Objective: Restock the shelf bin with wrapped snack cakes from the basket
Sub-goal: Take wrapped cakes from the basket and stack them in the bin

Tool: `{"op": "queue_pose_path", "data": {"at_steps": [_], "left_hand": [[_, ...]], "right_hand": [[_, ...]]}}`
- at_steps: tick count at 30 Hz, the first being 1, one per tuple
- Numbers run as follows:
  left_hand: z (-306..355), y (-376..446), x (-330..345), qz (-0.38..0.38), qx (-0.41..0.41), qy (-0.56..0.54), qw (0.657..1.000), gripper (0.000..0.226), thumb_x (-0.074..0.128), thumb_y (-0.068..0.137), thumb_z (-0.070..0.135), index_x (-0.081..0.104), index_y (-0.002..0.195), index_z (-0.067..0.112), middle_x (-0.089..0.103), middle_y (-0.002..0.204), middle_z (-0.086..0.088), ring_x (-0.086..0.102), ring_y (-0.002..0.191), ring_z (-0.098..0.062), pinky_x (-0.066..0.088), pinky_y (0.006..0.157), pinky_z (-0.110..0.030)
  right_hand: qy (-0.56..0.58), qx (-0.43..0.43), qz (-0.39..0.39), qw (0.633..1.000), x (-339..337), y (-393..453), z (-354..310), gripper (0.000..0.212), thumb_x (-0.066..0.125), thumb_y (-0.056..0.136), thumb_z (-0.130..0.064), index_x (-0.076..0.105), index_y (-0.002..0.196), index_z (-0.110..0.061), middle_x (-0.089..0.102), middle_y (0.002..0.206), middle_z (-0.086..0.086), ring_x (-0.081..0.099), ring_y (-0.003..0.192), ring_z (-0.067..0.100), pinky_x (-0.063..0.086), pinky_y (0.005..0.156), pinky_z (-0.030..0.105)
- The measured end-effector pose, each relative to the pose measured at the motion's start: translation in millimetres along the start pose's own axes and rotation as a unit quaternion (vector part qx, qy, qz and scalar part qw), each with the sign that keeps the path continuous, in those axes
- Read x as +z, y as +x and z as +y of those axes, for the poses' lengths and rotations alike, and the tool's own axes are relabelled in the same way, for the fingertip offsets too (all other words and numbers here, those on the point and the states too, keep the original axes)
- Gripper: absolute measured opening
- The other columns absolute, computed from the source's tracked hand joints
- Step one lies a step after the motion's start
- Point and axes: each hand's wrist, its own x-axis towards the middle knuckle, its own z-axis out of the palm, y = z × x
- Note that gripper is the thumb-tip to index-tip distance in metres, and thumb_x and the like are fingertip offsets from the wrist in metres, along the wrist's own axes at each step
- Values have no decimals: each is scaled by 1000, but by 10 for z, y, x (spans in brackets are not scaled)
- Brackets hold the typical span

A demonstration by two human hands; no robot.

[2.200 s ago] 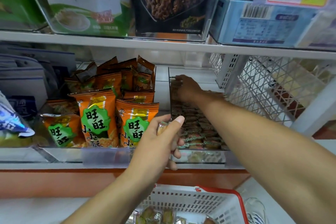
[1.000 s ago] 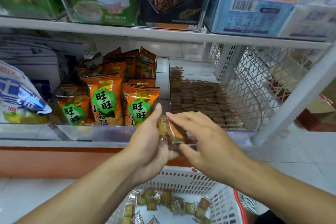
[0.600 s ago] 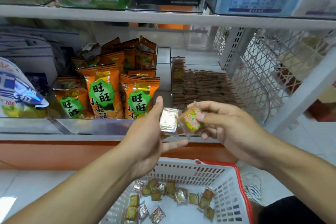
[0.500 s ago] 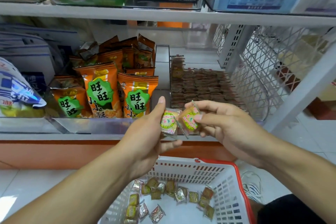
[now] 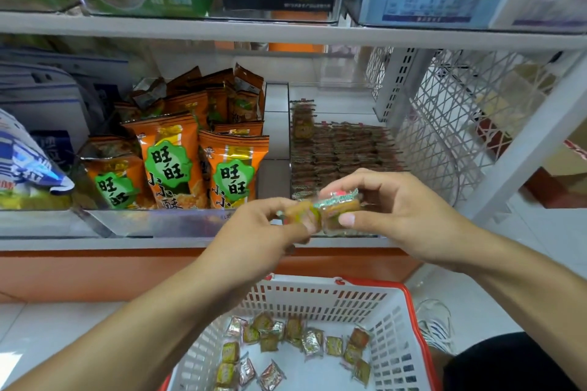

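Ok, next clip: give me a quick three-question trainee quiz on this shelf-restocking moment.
1. True or false: the basket on the floor is empty.
2. What does the right hand pinch? A) an orange snack bag B) a wrapped snack cake C) a price tag
3. Fill in: the shelf bin of cakes sits to the ___ of the orange snack bags.

Key: 1. False, loose cakes lie in it. 2. B, a wrapped snack cake; the left hand pinches another. 3. Right.

— What sort of place is this?
— A small shop, probably a convenience store: white tiered shelves carry clear bins of orange snack bags on the left, and a red-rimmed shopping basket sits near.
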Motion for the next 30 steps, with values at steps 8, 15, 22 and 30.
{"op": "queue_pose_path", "data": {"at_steps": [8,15,22,30], "left_hand": [[35,11,-18,12,40,19,999,30,84,65,13,80,91,28,79,90,-11,72,89,-39,51,92,-64],[20,92,-41,62,86,-128,986,43,80,77,-6,75,108,24,77,102,-1,75,97,-18,59,79,-24],[-28,137,77,114,153,128,973,64,76,89,27,41,140,44,45,144,24,44,130,6,34,110,-21],[-123,295,102,79,112,159,978,87,74,89,39,16,153,48,27,149,28,25,126,11,22,106,-17]], "right_hand": [[-96,0,-22,995,42,29,123,57,84,80,-17,64,130,-36,61,115,-18,63,104,8,55,89,34],[-117,5,27,993,30,122,212,46,81,72,-47,65,113,-35,72,105,-15,68,96,6,55,88,34],[-143,136,196,961,-123,929,580,32,82,78,-42,55,95,-38,65,93,-20,63,89,4,45,69,20],[-82,188,257,944,-37,1739,886,39,69,89,-8,65,126,-19,67,127,2,62,114,19,47,89,22]]}}
